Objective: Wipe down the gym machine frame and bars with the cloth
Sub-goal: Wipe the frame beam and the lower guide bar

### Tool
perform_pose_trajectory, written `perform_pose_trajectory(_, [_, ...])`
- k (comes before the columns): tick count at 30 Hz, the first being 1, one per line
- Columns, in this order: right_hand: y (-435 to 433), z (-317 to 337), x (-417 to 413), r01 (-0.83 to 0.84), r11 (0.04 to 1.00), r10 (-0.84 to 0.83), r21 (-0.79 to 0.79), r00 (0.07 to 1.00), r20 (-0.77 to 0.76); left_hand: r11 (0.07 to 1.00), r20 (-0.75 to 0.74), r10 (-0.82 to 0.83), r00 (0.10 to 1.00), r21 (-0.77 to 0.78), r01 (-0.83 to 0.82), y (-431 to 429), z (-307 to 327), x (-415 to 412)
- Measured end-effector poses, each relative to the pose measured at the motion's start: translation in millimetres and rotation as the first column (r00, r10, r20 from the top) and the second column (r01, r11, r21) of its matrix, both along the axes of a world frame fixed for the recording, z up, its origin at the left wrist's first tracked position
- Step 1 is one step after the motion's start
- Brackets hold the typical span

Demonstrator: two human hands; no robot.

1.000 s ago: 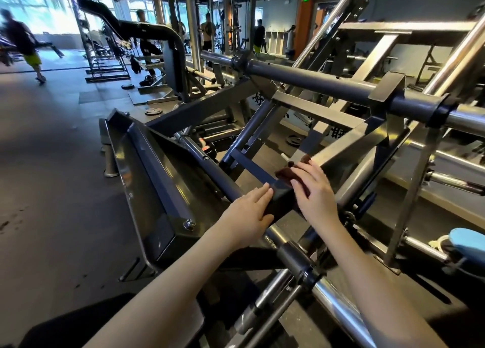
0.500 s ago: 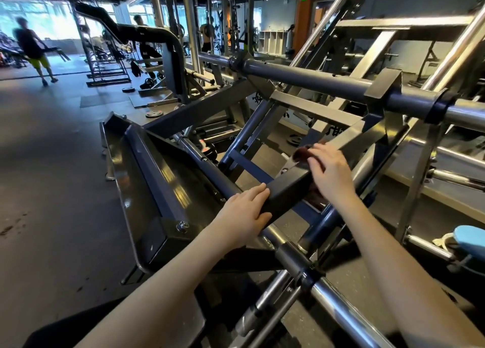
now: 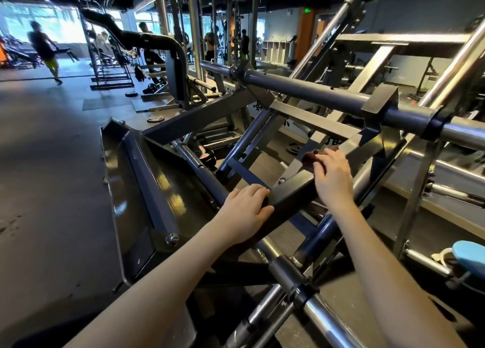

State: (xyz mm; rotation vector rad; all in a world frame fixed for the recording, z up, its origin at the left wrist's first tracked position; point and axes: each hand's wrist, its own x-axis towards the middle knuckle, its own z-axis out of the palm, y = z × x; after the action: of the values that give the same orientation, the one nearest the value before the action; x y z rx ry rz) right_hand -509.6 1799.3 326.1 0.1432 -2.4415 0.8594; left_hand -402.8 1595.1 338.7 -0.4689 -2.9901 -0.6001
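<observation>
A grey steel gym machine frame [image 3: 309, 119] fills the head view, with a thick round crossbar [image 3: 315, 90] above and a slanted square beam [image 3: 291, 194] in front of me. My left hand [image 3: 246, 211] rests on the lower end of that beam, fingers curled over its edge. My right hand [image 3: 332, 178] presses a dark reddish-brown cloth [image 3: 311, 160] against the beam higher up; most of the cloth is hidden under the fingers.
A dark angled foot plate [image 3: 136, 190] lies to the left. A chrome weight sleeve [image 3: 328, 321] juts toward me at the bottom. A blue pad [image 3: 469, 258] sits at the right edge. Other machines and several people stand far back; open floor [image 3: 47, 164] lies left.
My right hand has slid the cloth up along the slanted beam, away from my left hand. The left hand has stayed on the beam's lower end.
</observation>
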Motion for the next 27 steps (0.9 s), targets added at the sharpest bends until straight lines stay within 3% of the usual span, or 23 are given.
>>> perform_pose_trajectory(5, [-6,-27,33,-0.243,0.970,0.243,0.014,0.967,-0.077,0.998,-0.019,-0.064,0.998,0.018,0.064,24,4,-26])
perform_pose_trajectory(8, [10,-12,1,-0.162,0.986,0.164,0.035,0.985,-0.052,0.992,-0.010,-0.129,0.992,-0.014,0.128,37,1,-41])
perform_pose_trajectory(13, [1,-6,-14,0.076,0.963,-0.076,-0.258,0.997,0.010,0.990,-0.129,-0.144,0.981,-0.010,0.144,44,-16,-49])
perform_pose_trajectory(16, [-32,-34,20,-0.011,0.913,-0.012,-0.409,0.998,-0.055,0.987,-0.122,-0.131,0.984,0.075,0.141,43,-17,-51])
perform_pose_trajectory(19, [-45,-42,37,-0.081,0.827,0.027,-0.557,0.994,-0.106,0.987,-0.111,-0.120,0.987,0.097,0.131,45,-15,-50])
perform_pose_trajectory(21, [-33,-32,18,-0.029,0.752,0.010,-0.658,0.999,-0.033,0.985,-0.086,-0.124,0.989,0.106,0.133,43,-14,-51])
perform_pose_trajectory(25, [-7,-11,-17,0.183,0.492,-0.028,-0.851,0.981,0.195,0.981,-0.045,-0.167,0.985,0.097,0.171,38,-13,-56])
perform_pose_trajectory(27, [-24,-21,0,0.182,0.459,0.007,-0.870,0.978,0.208,0.975,-0.051,-0.172,0.984,0.137,0.177,37,-13,-56])
